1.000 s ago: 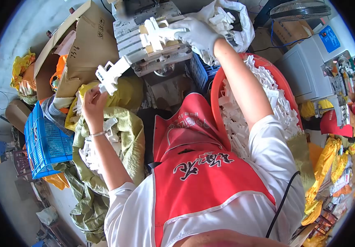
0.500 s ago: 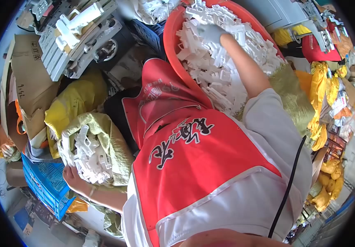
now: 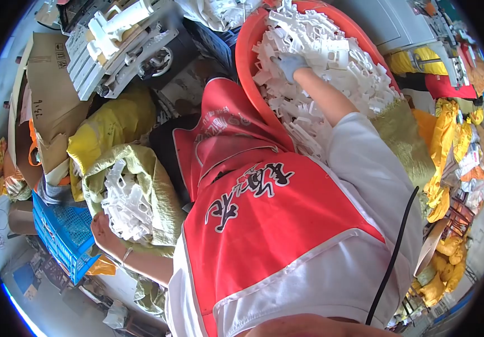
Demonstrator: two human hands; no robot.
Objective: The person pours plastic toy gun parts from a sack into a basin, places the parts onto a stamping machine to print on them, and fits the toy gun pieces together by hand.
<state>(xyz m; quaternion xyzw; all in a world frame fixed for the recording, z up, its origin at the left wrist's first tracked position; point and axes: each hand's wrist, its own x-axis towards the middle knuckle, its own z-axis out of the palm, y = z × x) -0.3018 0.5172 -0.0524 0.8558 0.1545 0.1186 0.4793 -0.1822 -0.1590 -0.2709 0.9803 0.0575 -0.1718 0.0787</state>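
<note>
My right hand [image 3: 291,65], in a pale grey glove, rests over white plastic parts [image 3: 332,48] heaped in a large red tub [image 3: 247,56]. Its fingers are spread and touch the pile; no part shows firmly gripped. Bare and wearing a bracelet, my left hand [image 3: 105,231] lies against the left edge of a pale green woven sack [image 3: 163,208]. More white plastic pieces [image 3: 126,205] fill the sack's open mouth. The left fingers are partly hidden at the sack's edge, so their grip cannot be made out.
Left of the sack stand a blue plastic basket [image 3: 65,238], a yellow sack [image 3: 110,126] and a cardboard box [image 3: 53,95]. A grey slatted machine table [image 3: 98,67] carries a white part. Yellow bags [image 3: 444,157] pile up on the right, beyond a woven sack [image 3: 405,135].
The view has shifted, so the surroundings sit slightly to the right. My right hand has drawn back a little toward me over the pile. My left hand stays by the sack.
</note>
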